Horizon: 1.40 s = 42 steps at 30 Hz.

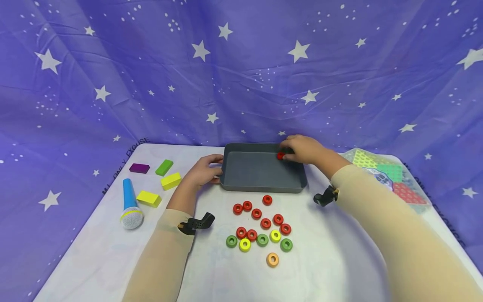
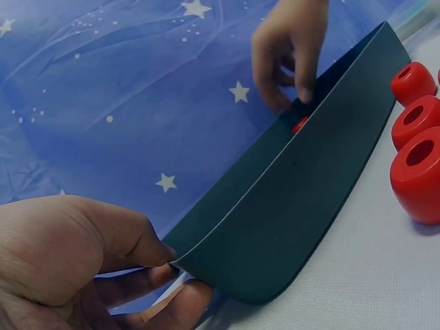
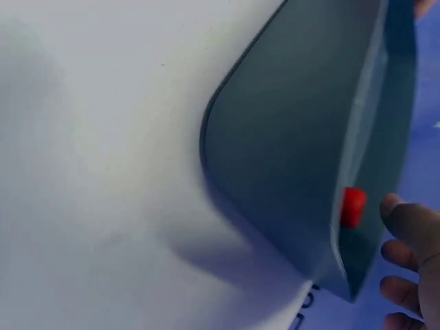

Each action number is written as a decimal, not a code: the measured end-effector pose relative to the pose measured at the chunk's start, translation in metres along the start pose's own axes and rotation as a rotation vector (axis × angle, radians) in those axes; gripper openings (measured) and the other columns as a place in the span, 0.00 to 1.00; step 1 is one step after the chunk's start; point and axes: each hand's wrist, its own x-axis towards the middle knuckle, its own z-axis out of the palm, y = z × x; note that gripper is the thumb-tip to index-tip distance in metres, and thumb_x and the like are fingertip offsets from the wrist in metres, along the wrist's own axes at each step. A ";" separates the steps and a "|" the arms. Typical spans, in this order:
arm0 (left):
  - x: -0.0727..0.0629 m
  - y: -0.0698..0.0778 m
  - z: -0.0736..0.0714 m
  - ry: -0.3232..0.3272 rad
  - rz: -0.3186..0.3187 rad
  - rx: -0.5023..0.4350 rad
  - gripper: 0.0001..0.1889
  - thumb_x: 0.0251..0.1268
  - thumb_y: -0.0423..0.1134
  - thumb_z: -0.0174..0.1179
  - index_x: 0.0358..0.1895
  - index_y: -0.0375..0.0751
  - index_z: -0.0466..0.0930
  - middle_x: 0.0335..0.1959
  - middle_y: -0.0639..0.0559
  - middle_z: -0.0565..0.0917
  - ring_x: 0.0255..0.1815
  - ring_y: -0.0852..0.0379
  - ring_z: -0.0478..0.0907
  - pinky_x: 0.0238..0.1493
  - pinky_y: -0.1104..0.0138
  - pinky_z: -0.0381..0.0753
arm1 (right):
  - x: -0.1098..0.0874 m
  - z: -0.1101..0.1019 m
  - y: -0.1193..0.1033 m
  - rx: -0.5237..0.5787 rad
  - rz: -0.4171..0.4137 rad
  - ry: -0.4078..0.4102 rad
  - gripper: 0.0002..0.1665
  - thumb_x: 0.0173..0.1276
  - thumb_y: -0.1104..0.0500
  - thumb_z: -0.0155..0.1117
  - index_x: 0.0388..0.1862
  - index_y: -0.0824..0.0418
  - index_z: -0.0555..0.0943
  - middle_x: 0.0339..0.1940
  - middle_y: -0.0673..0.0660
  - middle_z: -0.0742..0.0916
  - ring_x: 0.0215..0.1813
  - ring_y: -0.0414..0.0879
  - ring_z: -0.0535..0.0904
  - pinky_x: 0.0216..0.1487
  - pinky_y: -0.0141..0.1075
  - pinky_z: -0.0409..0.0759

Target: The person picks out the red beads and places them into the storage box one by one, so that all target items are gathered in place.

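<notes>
A dark grey rectangular tray [image 1: 260, 172] stands at the back of the table. My left hand [image 1: 203, 171] holds its left end, thumb at the rim and fingers against the outside, as the left wrist view shows. Inside the tray's back right corner lies one red ring-shaped bead [image 1: 280, 156]. Over that corner is my right hand [image 1: 303, 149], fingers bent loosely and thumb near the bead. In the right wrist view a gap shows between the thumb and the red bead [image 3: 353, 207].
Several red beads [image 1: 256, 214], green beads [image 1: 262, 240], yellow beads [image 1: 245, 245] and an orange bead [image 1: 272, 260] lie before the tray. Left are a toy microphone [image 1: 130, 201] and blocks [image 1: 171, 180]; right, a clear case [image 1: 390, 176] with coloured panels. A starry cloth [image 1: 241, 84] hangs behind.
</notes>
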 end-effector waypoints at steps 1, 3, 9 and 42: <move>0.000 0.001 0.000 0.003 -0.002 -0.001 0.32 0.62 0.25 0.55 0.73 0.39 0.69 0.68 0.43 0.73 0.48 0.46 0.82 0.39 0.61 0.89 | -0.004 -0.003 0.000 0.012 0.005 0.011 0.23 0.66 0.52 0.73 0.58 0.60 0.84 0.50 0.57 0.86 0.55 0.56 0.81 0.59 0.54 0.79; 0.000 0.001 0.000 0.006 -0.004 0.003 0.33 0.62 0.25 0.55 0.73 0.40 0.69 0.68 0.43 0.73 0.48 0.46 0.82 0.39 0.61 0.89 | -0.014 -0.008 -0.002 0.040 0.018 0.022 0.26 0.67 0.51 0.72 0.60 0.61 0.82 0.52 0.58 0.85 0.53 0.55 0.82 0.56 0.53 0.81; -0.001 0.000 -0.004 0.013 -0.007 0.011 0.32 0.62 0.25 0.55 0.73 0.39 0.68 0.68 0.43 0.73 0.47 0.46 0.81 0.39 0.62 0.89 | -0.043 -0.019 -0.018 0.145 0.019 0.014 0.28 0.68 0.50 0.71 0.63 0.63 0.80 0.52 0.58 0.86 0.47 0.53 0.83 0.47 0.48 0.83; 0.001 0.000 0.000 -0.010 -0.011 -0.025 0.32 0.63 0.26 0.55 0.74 0.41 0.69 0.69 0.43 0.73 0.46 0.44 0.82 0.36 0.64 0.88 | -0.145 0.052 -0.106 0.278 -0.246 -0.044 0.15 0.59 0.53 0.73 0.47 0.45 0.87 0.44 0.36 0.85 0.47 0.33 0.79 0.53 0.39 0.83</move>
